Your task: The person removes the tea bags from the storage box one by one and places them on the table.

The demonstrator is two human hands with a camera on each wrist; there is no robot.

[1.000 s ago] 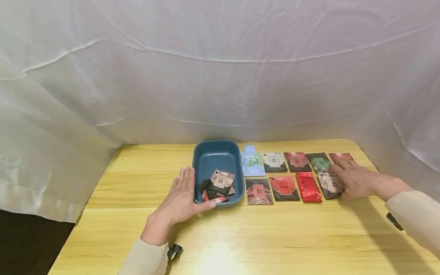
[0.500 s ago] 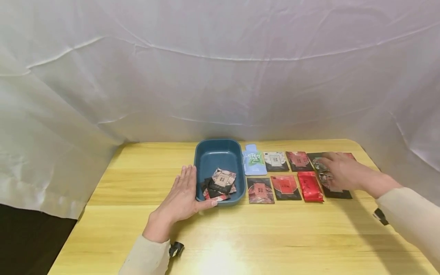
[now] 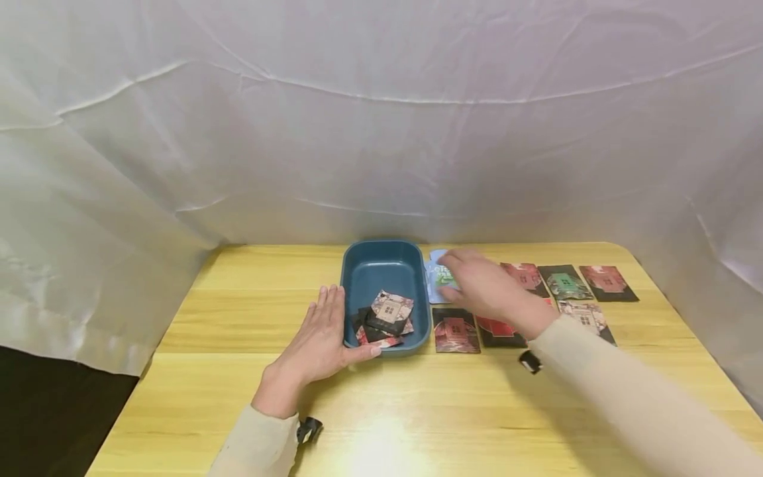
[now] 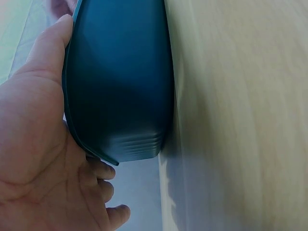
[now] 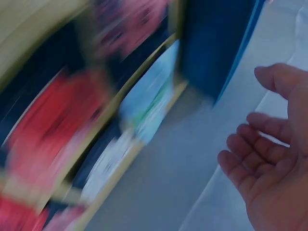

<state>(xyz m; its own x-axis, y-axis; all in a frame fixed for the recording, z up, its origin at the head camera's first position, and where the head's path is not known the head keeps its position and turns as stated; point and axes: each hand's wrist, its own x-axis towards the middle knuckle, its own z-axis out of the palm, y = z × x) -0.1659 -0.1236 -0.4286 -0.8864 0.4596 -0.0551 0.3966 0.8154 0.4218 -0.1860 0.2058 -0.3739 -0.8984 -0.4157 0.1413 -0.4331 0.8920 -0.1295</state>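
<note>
My left hand (image 3: 312,341) rests against the left side and near left corner of a blue plastic tray (image 3: 381,275), fingers straight, thumb along the near rim. Several black tea sachets (image 3: 390,311) with pink and red prints lie heaped in the tray's near end. My right hand (image 3: 489,285), loosely bent and holding nothing, hovers over the left part of the sachet rows. Nearest it is a light blue LeTea pouch (image 3: 437,291), beside the tray. The right wrist view shows a gap between hand and pouch, and a white-labelled sachet (image 5: 108,161) hidden from the head view.
Two rows of sachets lie right of the tray, among them a green-labelled sachet (image 3: 566,283), a dark red sachet (image 3: 609,283) and a brown-red sachet (image 3: 456,331). The right forearm covers part of the front row. A pale cloth (image 3: 381,132) hangs behind the wooden table (image 3: 453,411).
My right hand has swept left from the right end of the rows toward the LeTea pouch. The sachets it covered are visible again. My left hand stays at the tray.
</note>
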